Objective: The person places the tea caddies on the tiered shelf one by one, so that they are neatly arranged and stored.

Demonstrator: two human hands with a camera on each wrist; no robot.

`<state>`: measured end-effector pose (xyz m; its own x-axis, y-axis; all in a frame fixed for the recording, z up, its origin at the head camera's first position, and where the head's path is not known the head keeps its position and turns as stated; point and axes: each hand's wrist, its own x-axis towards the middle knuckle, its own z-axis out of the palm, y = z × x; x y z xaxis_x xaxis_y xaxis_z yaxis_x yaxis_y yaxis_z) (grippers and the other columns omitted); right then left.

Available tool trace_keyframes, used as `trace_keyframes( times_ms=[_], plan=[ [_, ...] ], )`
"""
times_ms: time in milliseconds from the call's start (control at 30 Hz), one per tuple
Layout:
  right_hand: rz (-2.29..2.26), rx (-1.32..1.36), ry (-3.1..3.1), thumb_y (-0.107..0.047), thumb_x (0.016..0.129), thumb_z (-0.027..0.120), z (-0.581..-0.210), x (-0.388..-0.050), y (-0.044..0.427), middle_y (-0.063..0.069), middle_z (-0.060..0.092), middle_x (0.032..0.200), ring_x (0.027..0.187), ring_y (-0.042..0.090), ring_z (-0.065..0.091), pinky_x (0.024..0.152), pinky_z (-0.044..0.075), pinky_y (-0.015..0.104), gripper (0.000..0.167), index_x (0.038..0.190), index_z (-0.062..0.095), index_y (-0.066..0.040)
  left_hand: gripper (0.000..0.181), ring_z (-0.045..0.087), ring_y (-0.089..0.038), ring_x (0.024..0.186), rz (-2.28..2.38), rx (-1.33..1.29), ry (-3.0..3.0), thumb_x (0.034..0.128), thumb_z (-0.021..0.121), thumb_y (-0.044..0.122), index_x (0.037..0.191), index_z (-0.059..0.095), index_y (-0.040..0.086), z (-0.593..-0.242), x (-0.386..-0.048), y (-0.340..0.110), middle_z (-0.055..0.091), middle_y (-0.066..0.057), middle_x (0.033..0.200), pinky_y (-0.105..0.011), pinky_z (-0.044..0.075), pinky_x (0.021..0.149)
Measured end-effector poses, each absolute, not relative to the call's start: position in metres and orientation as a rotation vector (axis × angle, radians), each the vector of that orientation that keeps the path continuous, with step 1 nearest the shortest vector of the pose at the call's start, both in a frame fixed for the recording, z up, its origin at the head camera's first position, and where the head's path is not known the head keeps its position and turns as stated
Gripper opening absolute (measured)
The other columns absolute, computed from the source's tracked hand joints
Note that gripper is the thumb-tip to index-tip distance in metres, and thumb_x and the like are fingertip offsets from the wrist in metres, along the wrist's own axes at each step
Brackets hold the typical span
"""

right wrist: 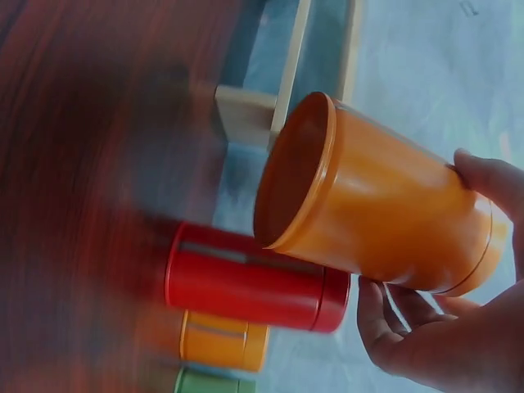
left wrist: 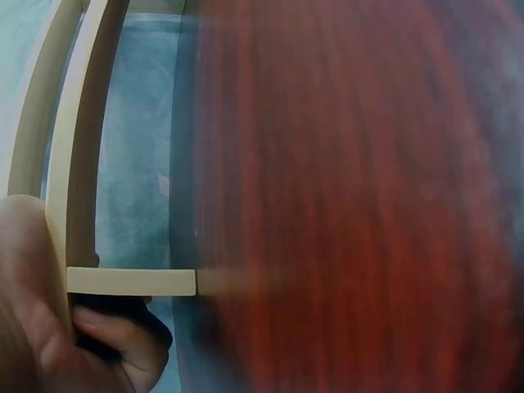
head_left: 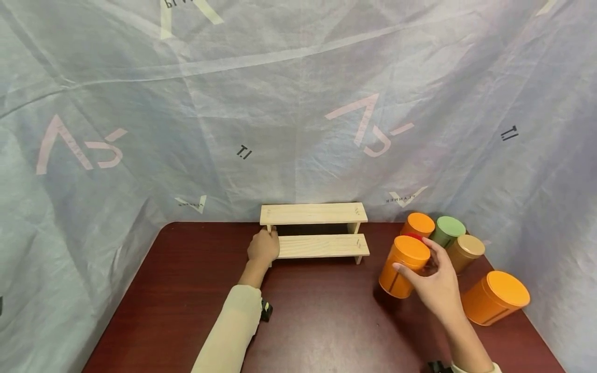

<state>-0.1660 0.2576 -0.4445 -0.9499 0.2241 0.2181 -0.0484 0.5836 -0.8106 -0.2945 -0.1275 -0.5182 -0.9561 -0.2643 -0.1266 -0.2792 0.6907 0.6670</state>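
Note:
An orange canister (head_left: 403, 267) is held by my right hand (head_left: 440, 285), thumb on one side and fingers on the other. In the right wrist view the canister (right wrist: 385, 201) is tilted and raised off the table, its base showing. My left hand (head_left: 264, 245) grips the left end of a two-step wooden rack (head_left: 317, 246) by its lower step. The left wrist view shows the left thumb and fingers (left wrist: 123, 336) around that end, near a leg (left wrist: 131, 282). Behind the held canister stands a red canister (right wrist: 254, 282), mostly hidden in the head view.
At the right stand another orange canister (head_left: 418, 224), a green canister (head_left: 449, 231), a gold canister (head_left: 466, 251) and a large orange canister (head_left: 496, 298). The dark red table (head_left: 317, 316) ends against a grey fabric wall (head_left: 289, 103) behind the rack.

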Motion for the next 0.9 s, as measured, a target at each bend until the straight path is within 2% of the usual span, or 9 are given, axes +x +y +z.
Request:
trace_keyframes(
  times_ms=[200, 367, 467, 533, 733, 800, 900],
  plan=[
    [1.373, -0.126, -2.492, -0.029, 0.083, 0.093, -0.446, -0.176, 0.241, 0.009, 0.067, 0.135, 0.093, -0.001, 0.061, 0.078, 0.051, 0.009, 0.090, 0.159, 0.046, -0.017, 0.049, 0.054, -0.022, 0.046, 1.130, -0.463, 2.867, 0.1145, 0.033, 0.038, 0.111, 0.067, 0.003, -0.518, -0.295, -0.128, 0.057, -0.009, 0.064, -0.032, 0.040, 0.040],
    [1.467, -0.046, -2.510, -0.031, 0.085, 0.092, -0.448, -0.186, 0.230, 0.012, 0.067, 0.142, 0.099, -0.009, 0.062, 0.083, 0.054, 0.009, 0.087, 0.158, 0.048, -0.014, 0.048, 0.056, -0.023, 0.048, 1.129, -0.477, 2.865, 0.1146, 0.034, 0.037, 0.116, 0.066, 0.001, -0.519, -0.294, -0.127, 0.059, -0.011, 0.066, -0.033, 0.041, 0.040],
    [1.544, 0.022, -2.501, -0.029, 0.086, 0.090, -0.448, -0.192, 0.223, 0.014, 0.065, 0.144, 0.102, -0.012, 0.063, 0.089, 0.051, 0.006, 0.086, 0.159, 0.046, -0.012, 0.048, 0.057, -0.024, 0.050, 1.120, -0.479, 2.876, 0.1144, 0.035, 0.037, 0.115, 0.067, 0.001, -0.518, -0.293, -0.126, 0.061, -0.011, 0.069, -0.034, 0.043, 0.043],
    [1.604, 0.051, -2.473, -0.026, 0.087, 0.090, -0.448, -0.195, 0.218, 0.012, 0.066, 0.143, 0.104, -0.012, 0.065, 0.091, 0.050, 0.005, 0.086, 0.159, 0.045, -0.013, 0.047, 0.057, -0.024, 0.052, 1.114, -0.479, 2.886, 0.1142, 0.035, 0.036, 0.111, 0.067, 0.002, -0.517, -0.292, -0.126, 0.061, -0.011, 0.071, -0.035, 0.043, 0.045],
    [1.699, 0.105, -2.385, -0.018, 0.088, 0.088, -0.451, -0.207, 0.205, -0.005, 0.070, 0.130, 0.105, -0.007, 0.068, 0.093, 0.053, 0.009, 0.083, 0.159, 0.045, -0.015, 0.049, 0.056, -0.023, 0.050, 1.109, -0.472, 2.883, 0.1140, 0.035, 0.037, 0.090, 0.067, 0.007, -0.516, -0.292, -0.126, 0.060, -0.009, 0.067, -0.035, 0.043, 0.045],
    [1.723, 0.113, -2.379, -0.018, 0.089, 0.087, -0.451, -0.211, 0.201, -0.002, 0.069, 0.133, 0.108, -0.008, 0.067, 0.095, 0.052, 0.009, 0.084, 0.160, 0.043, -0.014, 0.049, 0.056, -0.023, 0.050, 1.112, -0.474, 2.881, 0.1139, 0.036, 0.037, 0.087, 0.065, 0.008, -0.516, -0.293, -0.126, 0.059, -0.009, 0.066, -0.035, 0.043, 0.045],
    [1.766, 0.098, -2.382, -0.020, 0.091, 0.086, -0.451, -0.215, 0.195, 0.011, 0.067, 0.141, 0.109, -0.009, 0.066, 0.096, 0.051, 0.008, 0.085, 0.161, 0.040, -0.012, 0.049, 0.055, -0.023, 0.049, 1.114, -0.480, 2.878, 0.1137, 0.037, 0.037, 0.083, 0.064, 0.009, -0.516, -0.293, -0.127, 0.057, -0.008, 0.064, -0.035, 0.042, 0.044]
  ],
)
